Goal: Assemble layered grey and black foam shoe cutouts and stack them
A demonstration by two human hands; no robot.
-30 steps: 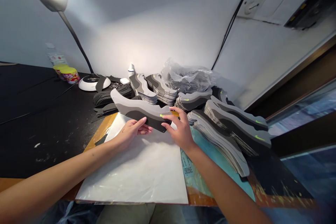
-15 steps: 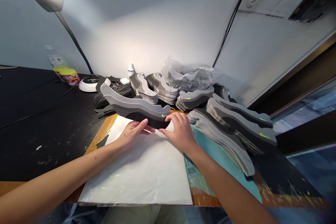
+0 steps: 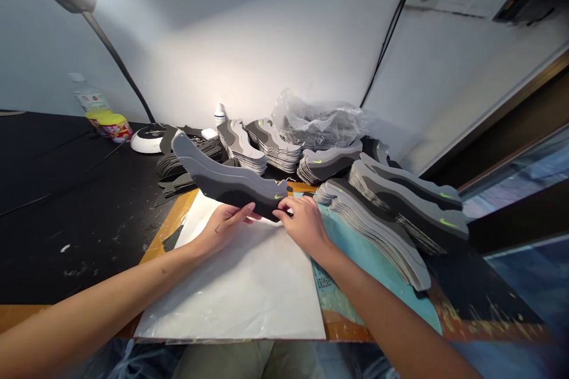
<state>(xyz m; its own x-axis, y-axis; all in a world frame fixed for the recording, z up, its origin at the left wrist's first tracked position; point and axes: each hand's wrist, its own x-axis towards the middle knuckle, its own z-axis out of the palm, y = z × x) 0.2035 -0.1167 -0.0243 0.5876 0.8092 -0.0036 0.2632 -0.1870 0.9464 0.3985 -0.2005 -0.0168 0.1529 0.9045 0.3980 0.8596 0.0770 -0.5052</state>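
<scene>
Between my hands, above a white sheet (image 3: 240,296), is a curved shoe-upper piece (image 3: 240,183) in grey and black with a small yellow-green swoosh near its right end. My left hand (image 3: 226,225) grips its lower edge near the middle, thumb in front and fingers behind. My right hand (image 3: 304,222) pinches the lower right corner with thumb and fingertips. The piece is tilted, its left end raised. Just right of my right hand lies a fanned stack of like pieces (image 3: 377,231).
More stacks of uppers (image 3: 409,201) sit at the right and others (image 3: 242,148) at the back, beside a clear plastic bag (image 3: 315,121). Dark cut pieces (image 3: 171,169) lie at left, near the lamp base (image 3: 146,141). A bottle (image 3: 220,113) and tubs (image 3: 114,128) stand by the wall.
The piece's right end has dipped a little, so it slants more. My right fingers have shifted down from the end to its lower corner; my left hand keeps its hold.
</scene>
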